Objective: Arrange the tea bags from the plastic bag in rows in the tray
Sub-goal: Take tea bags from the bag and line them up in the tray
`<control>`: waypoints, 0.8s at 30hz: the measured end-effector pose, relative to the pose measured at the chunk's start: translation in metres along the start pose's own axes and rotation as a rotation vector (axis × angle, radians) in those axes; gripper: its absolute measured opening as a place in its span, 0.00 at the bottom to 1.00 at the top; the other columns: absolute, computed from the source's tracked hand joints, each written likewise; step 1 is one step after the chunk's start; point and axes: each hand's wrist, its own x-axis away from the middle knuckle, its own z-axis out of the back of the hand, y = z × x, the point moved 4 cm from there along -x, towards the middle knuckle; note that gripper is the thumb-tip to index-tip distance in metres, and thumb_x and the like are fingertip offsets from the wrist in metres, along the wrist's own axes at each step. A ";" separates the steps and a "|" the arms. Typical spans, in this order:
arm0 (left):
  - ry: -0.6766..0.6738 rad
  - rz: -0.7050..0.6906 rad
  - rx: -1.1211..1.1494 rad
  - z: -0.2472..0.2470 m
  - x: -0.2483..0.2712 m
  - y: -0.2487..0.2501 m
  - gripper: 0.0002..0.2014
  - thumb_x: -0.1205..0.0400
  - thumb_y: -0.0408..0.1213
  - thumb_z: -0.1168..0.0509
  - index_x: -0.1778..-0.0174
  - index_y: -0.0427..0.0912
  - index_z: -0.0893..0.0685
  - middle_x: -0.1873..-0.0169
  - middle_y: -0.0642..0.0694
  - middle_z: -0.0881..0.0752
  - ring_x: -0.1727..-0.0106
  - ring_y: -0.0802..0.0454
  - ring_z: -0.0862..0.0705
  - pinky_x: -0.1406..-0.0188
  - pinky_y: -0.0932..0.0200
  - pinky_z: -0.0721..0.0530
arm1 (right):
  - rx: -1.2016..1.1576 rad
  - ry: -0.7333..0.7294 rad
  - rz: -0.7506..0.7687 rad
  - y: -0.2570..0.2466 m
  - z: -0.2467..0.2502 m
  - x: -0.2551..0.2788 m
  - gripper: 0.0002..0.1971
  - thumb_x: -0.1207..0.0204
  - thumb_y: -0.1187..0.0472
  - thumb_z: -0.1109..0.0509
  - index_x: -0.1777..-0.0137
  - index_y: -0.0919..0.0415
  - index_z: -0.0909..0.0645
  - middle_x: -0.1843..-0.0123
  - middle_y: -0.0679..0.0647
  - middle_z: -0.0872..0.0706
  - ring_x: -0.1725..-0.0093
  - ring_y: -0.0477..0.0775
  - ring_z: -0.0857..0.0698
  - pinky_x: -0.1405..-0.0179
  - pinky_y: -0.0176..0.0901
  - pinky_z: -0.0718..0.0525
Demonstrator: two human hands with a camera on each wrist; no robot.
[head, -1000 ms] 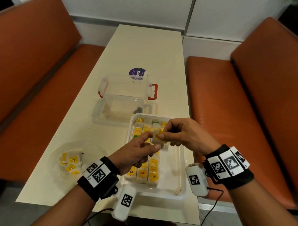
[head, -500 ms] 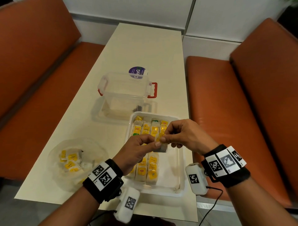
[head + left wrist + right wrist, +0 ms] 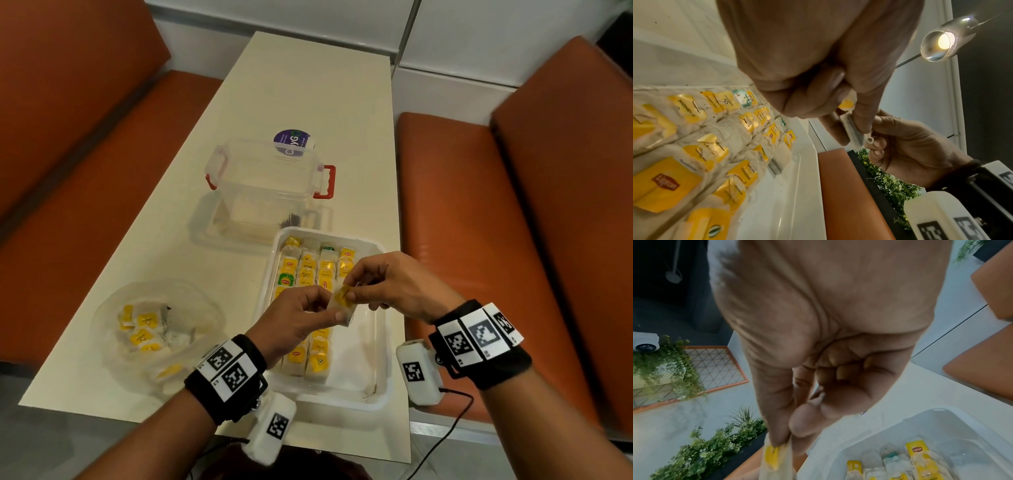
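Observation:
A white tea bag with a yellow tag (image 3: 342, 299) is held above the white tray (image 3: 378, 346) by both hands. My left hand (image 3: 301, 315) pinches its lower end between thumb and fingers. My right hand (image 3: 383, 284) pinches the upper end by the yellow tag (image 3: 772, 456). In the left wrist view the same tea bag (image 3: 853, 129) hangs edge-on between the two hands. Rows of tea bags (image 3: 308, 270) fill the left part of the tray; its right strip is bare. The clear plastic bag (image 3: 154, 329) with several more tea bags lies on the table, left of the tray.
A clear plastic box with red latches (image 3: 270, 181) stands on its lid just behind the tray, and a purple round sticker (image 3: 291, 138) is behind it. The cream table (image 3: 308, 89) runs between two orange benches (image 3: 513, 222). The tray sits close to the table's right edge.
Both hands have kept their hold on the tea bag and shifted slightly nearer over the tray. The bag's yellow tag now faces up.

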 end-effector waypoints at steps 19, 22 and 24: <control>0.279 0.310 0.330 0.046 0.034 -0.035 0.09 0.15 0.35 0.33 0.43 0.37 0.12 0.56 0.44 0.11 0.65 0.54 0.16 0.71 0.63 0.17 | 0.571 -0.118 -0.229 0.058 -0.026 -0.058 0.07 0.27 0.53 0.21 0.60 0.42 0.17 0.73 0.40 0.15 0.70 0.39 0.14 0.65 0.39 0.20; 0.243 0.310 0.411 0.045 0.037 -0.036 0.10 0.16 0.26 0.35 0.41 0.36 0.12 0.53 0.40 0.10 0.59 0.51 0.12 0.66 0.61 0.13 | 0.617 -0.100 -0.263 0.062 -0.030 -0.069 0.06 0.27 0.53 0.22 0.59 0.44 0.17 0.71 0.43 0.13 0.66 0.43 0.11 0.62 0.40 0.18; 0.225 0.294 0.429 0.045 0.038 -0.035 0.12 0.17 0.22 0.35 0.41 0.36 0.12 0.52 0.39 0.09 0.58 0.51 0.11 0.63 0.60 0.12 | 0.663 -0.079 -0.274 0.062 -0.030 -0.073 0.05 0.26 0.54 0.23 0.57 0.46 0.17 0.70 0.43 0.16 0.60 0.48 0.12 0.57 0.42 0.15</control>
